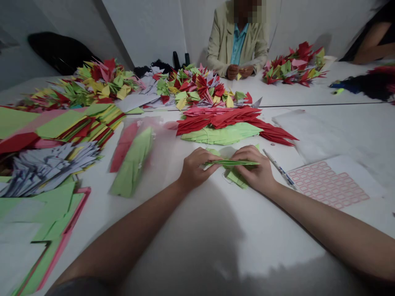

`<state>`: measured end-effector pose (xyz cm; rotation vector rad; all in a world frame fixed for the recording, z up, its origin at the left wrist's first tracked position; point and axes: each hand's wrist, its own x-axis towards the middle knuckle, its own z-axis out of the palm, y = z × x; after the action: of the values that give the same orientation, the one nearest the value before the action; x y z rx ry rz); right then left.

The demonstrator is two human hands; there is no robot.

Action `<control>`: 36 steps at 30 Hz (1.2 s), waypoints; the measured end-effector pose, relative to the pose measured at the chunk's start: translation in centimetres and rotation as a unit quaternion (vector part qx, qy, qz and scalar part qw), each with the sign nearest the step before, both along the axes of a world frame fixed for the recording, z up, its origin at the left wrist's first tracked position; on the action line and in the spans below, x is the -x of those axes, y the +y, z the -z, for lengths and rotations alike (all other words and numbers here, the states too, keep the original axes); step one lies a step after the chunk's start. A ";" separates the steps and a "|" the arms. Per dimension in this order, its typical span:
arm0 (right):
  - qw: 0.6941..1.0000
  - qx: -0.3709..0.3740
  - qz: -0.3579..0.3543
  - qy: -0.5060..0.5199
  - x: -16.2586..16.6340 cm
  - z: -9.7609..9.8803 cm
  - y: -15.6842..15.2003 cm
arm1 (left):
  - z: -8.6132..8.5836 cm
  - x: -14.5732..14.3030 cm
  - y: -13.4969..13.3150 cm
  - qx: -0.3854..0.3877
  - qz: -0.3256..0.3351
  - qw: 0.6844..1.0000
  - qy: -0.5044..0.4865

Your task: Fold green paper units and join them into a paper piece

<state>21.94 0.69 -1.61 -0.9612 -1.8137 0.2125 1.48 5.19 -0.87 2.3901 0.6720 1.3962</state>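
Observation:
A thin stack of folded green paper [226, 162] is held level just above the white table. My left hand [200, 166] pinches its left end between thumb and fingers. At its right end my right hand [254, 164] grips it the same way. Beneath my right hand lies another small green paper piece [237, 179], with a thin thread near it. Just beyond my hands rests a fanned row of folded green paper [222, 133], and behind that, folded red paper [222, 118].
A pen [279, 169] and a sheet of red-bordered labels [330, 181] lie right. Left are plastic-bagged folded papers [132, 164] and paper stacks [40, 222]. Colourful paper heaps [197, 86] stand along the back, where a person [237, 49] sits handling a small yellow piece.

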 end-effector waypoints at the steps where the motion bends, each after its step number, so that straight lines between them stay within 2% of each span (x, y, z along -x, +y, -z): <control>1: 1.000 0.006 0.004 0.004 0.0 0.0 0.0 | 0.0 0.0 -0.1 -0.015 -0.003 1.000 0.002; 4: 0.998 0.008 0.047 0.039 0.2 0.0 -0.1 | 0.0 0.2 0.0 -0.070 -0.045 0.996 0.016; 6: 0.993 -0.021 0.093 0.068 0.1 0.1 -0.1 | 0.1 0.3 0.1 -0.105 -0.089 0.990 0.034; 9: 0.987 -0.081 0.140 0.021 0.0 0.1 -0.1 | 0.3 0.5 0.4 -0.137 -0.118 0.981 0.068; 12: 0.983 -0.106 0.133 -0.074 -0.2 0.1 -0.2 | 0.5 0.6 0.4 -0.140 -0.106 0.981 0.082; 14: 0.982 -0.107 0.119 -0.100 -0.3 0.1 -0.2 | 0.6 0.6 0.4 -0.134 -0.093 0.983 0.088; 26: 0.981 -0.128 0.065 -0.129 0.0 0.0 -0.5 | 0.9 0.2 0.1 -0.149 -0.042 0.983 0.094; 36: 0.980 -0.125 0.081 -0.128 0.0 -0.1 -0.4 | 0.6 0.1 0.0 -0.137 -0.019 0.989 0.052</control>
<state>21.99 0.26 -1.52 -0.9832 -1.9252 -0.2475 1.33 5.15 -1.48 2.6906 0.5858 1.4709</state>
